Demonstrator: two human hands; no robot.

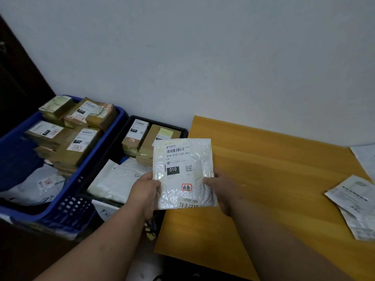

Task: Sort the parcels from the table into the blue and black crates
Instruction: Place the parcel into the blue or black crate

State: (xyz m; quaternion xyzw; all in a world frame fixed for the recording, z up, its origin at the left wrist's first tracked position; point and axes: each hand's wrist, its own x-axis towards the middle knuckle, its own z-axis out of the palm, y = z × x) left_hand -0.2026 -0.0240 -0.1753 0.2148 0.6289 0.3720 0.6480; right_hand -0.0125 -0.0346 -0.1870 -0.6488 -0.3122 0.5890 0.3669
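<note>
A white bubble mailer [183, 173] sits near the centre of the view, held up label-side toward the camera over the seam between the black crate [129, 120] and the yellow table [274, 169]. The left hand [145, 192] grips its left edge, thumb curled over the front, and the right hand [220, 191] grips its right edge the same way, the two hands apart with the mailer stretched between them. The label shows a barcode, the code 010-010-L30-551, a black block reading 010, a small square code and a red stamp low down; a second barcode strip reads 78-2-2217 at the bottom edge. At about nine o'clock from the mailer, the blue crate [85, 165] holds stacked brown cardboard boxes [69, 136] with white labels and a grey poly bag [38, 187] near its front. The black crate, between the blue one and the table, carries two brown boxes [140, 138] at its far end and white soft parcels [119, 179] nearer the person. At three o'clock, by the right edge of the table, lie a few flat white mailers [353, 197], overlapping one another. A plain pale wall [203, 57] fills the twelve o'clock half of the view.
</note>
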